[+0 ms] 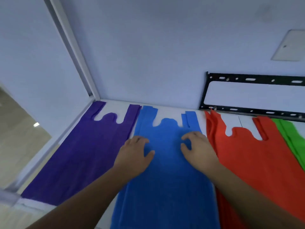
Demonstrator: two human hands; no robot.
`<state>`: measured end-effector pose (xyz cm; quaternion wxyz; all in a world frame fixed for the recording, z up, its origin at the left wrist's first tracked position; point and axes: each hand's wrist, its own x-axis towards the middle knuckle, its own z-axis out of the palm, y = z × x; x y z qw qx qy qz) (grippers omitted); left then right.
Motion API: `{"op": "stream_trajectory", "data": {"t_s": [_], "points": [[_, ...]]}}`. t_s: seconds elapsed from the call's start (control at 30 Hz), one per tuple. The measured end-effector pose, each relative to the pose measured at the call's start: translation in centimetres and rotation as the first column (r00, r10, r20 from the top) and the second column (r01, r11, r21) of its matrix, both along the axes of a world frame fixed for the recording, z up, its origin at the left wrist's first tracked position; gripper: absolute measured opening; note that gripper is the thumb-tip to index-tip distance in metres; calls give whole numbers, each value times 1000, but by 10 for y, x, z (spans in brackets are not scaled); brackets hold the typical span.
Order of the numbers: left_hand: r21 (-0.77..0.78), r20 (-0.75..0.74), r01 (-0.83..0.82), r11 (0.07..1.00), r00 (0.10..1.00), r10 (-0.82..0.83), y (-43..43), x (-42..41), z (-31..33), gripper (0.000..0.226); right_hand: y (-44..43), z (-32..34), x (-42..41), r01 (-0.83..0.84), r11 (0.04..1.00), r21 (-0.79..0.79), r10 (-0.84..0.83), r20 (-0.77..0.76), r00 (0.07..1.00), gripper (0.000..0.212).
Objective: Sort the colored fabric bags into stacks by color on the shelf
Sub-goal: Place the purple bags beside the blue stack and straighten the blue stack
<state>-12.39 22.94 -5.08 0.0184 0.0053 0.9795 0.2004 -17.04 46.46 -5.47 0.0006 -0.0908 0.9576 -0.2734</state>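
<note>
Two hands rest on the one blue stack (165,187), mid-shelf: left hand (135,152) palm down, fingers loosely bent, gripping nothing; right hand (198,149) clawed, and I cannot tell if it pinches fabric. One purple stack (79,154) lies left, one red stack (255,162) right, one green stack (292,138) far right on the white shelf (170,113).

place: you're in a plain room, kind unclear
cues: white shelf (170,113), bare wall (148,55), black TV-mount bracket (254,79), wall plate (290,45)
</note>
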Motion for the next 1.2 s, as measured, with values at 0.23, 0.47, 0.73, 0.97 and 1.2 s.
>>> {"op": "stream_trajectory", "data": {"t_s": [0.23,0.47,0.73,0.97,1.2], "points": [[458,149,-195,868,979,141,-3,-41,-16,67,-9,2,-8,359,901,-244,-324,171,930,45],[609,166,-218,763,975,147,-19,-47,-11,58,-14,-4,4,443,845,-299,-403,187,896,41],[711,231,-254,656,965,123,-24,-44,-8,49,-5,0,35,498,703,-507,-416,275,867,32],[700,267,-305,646,950,160,-29,-4,-5,55,0,3,83,534,706,-465,-455,280,845,36],[595,202,-191,781,976,85,-30,22,-6,56,-7,0,114,506,761,-407,-444,242,863,39]]}}
